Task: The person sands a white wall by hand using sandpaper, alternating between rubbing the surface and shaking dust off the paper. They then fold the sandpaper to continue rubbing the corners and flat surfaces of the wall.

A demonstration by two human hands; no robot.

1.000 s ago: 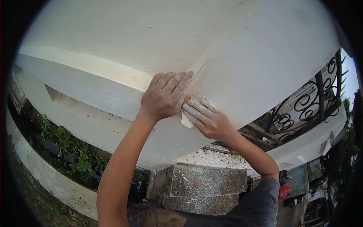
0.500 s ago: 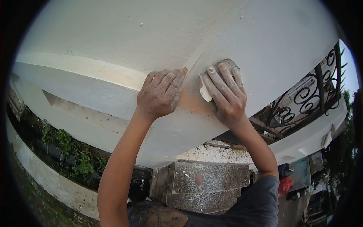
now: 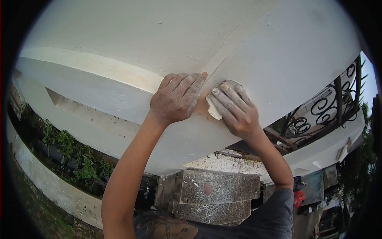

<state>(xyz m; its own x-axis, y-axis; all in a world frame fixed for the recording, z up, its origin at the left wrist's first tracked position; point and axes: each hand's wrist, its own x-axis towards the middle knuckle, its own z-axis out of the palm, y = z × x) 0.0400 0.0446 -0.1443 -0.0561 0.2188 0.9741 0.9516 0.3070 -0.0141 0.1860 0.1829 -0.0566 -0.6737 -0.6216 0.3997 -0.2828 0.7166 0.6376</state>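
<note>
My right hand (image 3: 234,109) presses a folded piece of sandpaper (image 3: 213,108) flat against the white plastered wall (image 3: 278,51), just right of the wall's corner edge. My left hand (image 3: 177,99) lies flat on the wall left of that corner, fingers together, touching the surface and holding nothing. Both hands are dusty with white powder. A tan, sanded patch (image 3: 201,114) shows on the plaster between the two hands.
A recessed ledge (image 3: 91,115) runs along the wall at left. Below are speckled stone steps (image 3: 217,195), green plants (image 3: 79,163) beside a low kerb, and a black wrought-iron railing (image 3: 326,111) at right. Clutter lies at lower right.
My right hand with the sandpaper went up the wall from low near the corner, then came back down a little. My left hand stayed in place.
</note>
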